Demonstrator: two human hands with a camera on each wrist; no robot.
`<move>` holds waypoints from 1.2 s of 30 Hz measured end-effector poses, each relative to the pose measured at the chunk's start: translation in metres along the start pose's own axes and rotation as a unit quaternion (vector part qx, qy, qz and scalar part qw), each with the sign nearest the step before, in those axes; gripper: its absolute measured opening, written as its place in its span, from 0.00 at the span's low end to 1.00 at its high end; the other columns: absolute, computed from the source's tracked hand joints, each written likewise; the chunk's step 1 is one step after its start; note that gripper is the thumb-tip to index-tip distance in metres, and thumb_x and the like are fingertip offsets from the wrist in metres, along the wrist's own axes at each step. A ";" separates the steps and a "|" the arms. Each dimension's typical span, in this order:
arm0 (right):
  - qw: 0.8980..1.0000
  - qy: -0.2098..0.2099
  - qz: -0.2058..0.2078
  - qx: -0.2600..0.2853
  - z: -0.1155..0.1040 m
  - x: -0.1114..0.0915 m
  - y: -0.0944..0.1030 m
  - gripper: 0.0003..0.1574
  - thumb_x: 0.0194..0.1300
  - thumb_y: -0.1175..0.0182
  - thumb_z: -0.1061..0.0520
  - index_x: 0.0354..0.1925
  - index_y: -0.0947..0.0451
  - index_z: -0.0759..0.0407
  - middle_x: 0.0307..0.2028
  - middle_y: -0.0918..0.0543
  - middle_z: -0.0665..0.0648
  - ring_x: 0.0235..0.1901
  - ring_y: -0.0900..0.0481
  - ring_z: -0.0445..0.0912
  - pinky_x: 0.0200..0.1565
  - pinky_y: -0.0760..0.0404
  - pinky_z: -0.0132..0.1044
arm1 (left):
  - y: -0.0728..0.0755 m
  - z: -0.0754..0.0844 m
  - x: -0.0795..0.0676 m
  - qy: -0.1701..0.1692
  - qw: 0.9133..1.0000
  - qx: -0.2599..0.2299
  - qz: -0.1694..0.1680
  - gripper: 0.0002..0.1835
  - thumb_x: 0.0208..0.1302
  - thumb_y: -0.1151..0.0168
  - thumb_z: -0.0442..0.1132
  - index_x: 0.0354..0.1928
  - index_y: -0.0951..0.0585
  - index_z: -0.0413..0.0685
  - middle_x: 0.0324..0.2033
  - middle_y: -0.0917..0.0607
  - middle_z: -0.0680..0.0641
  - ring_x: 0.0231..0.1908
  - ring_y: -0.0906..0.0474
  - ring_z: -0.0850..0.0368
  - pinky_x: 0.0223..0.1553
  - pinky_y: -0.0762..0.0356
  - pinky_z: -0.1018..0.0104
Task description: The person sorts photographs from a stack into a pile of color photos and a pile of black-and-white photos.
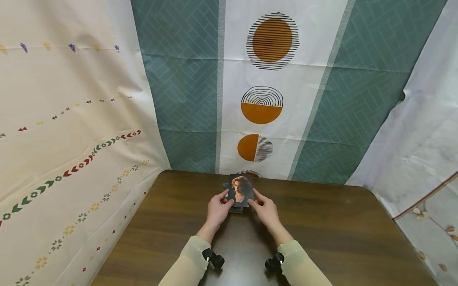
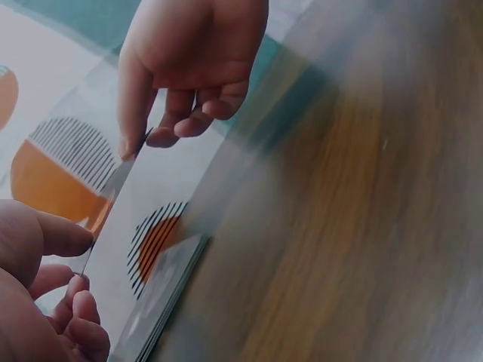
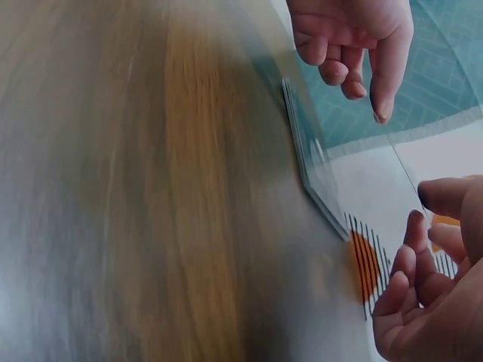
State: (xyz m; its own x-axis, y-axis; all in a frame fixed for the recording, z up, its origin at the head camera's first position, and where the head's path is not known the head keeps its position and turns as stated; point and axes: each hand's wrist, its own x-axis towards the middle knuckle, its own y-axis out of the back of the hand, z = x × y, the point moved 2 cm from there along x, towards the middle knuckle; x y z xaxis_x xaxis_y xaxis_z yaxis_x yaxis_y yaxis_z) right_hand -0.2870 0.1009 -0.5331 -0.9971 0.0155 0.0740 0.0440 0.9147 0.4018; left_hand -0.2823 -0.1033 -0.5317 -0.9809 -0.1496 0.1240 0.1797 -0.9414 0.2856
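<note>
A photo print (image 1: 241,190) of a person with reddish hair is held up above the far part of the table. My left hand (image 1: 217,206) pinches its left edge between thumb and fingers. On the opposite edge, my right hand (image 1: 265,208) pinches it in the same way. Both wrist views show the print nearly edge-on, as a thin sheet (image 2: 113,188) between the two hands. Below it lies a flat stack (image 2: 166,294) of thin sheets or cards on the table; from the head view the print covers most of that stack.
The brown wooden table (image 1: 315,226) ends at a hanging green and white cloth (image 1: 322,119) with orange circles. Patterned cloth (image 1: 71,139) hangs at the left, a pale one (image 1: 422,131) at the right. Black wrist cameras (image 1: 213,259) sit on both sleeves.
</note>
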 end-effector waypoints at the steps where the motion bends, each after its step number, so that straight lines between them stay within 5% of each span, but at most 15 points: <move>1: 1.000 -0.001 0.001 -0.001 0.002 0.000 0.004 0.36 0.73 0.29 0.50 0.75 0.24 0.51 0.34 0.19 0.50 0.35 0.26 0.46 0.40 0.28 0.42 | -0.004 0.001 -0.002 0.000 1.000 0.003 -0.003 0.27 0.66 0.27 0.33 0.67 0.18 0.37 0.34 0.23 0.47 0.36 0.29 0.54 0.39 0.29 0.60; 12: 0.999 -0.033 0.004 -0.032 0.034 -0.008 0.056 0.34 0.74 0.31 0.49 0.73 0.22 0.55 0.40 0.16 0.53 0.38 0.25 0.48 0.39 0.28 0.41 | -0.057 0.014 -0.015 -0.013 0.999 0.011 -0.046 0.32 0.60 0.27 0.30 0.68 0.20 0.33 0.33 0.23 0.45 0.33 0.31 0.58 0.37 0.30 0.64; 19: 0.998 -0.042 0.002 -0.056 0.047 -0.008 0.086 0.33 0.75 0.31 0.48 0.73 0.22 0.56 0.44 0.15 0.55 0.45 0.22 0.52 0.43 0.26 0.42 | -0.088 0.017 -0.016 -0.017 0.994 0.063 -0.085 0.36 0.59 0.24 0.33 0.70 0.22 0.31 0.31 0.25 0.50 0.31 0.33 0.59 0.37 0.31 0.64; 36: 0.994 -0.040 -0.007 -0.106 0.064 -0.006 0.113 0.34 0.76 0.33 0.48 0.73 0.23 0.59 0.42 0.15 0.55 0.45 0.20 0.53 0.48 0.24 0.47 | -0.120 0.021 -0.015 -0.020 0.985 0.120 -0.124 0.40 0.57 0.19 0.38 0.70 0.22 0.31 0.32 0.26 0.51 0.32 0.32 0.58 0.40 0.29 0.63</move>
State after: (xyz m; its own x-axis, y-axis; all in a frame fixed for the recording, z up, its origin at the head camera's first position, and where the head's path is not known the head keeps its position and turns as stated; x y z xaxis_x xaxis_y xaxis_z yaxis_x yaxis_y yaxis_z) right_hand -0.2795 0.2305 -0.5467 -0.9991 0.0431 -0.0027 0.0333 0.8100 0.5855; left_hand -0.2875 0.0182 -0.5482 -0.9941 0.0915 0.0583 -0.0472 -0.8487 0.5267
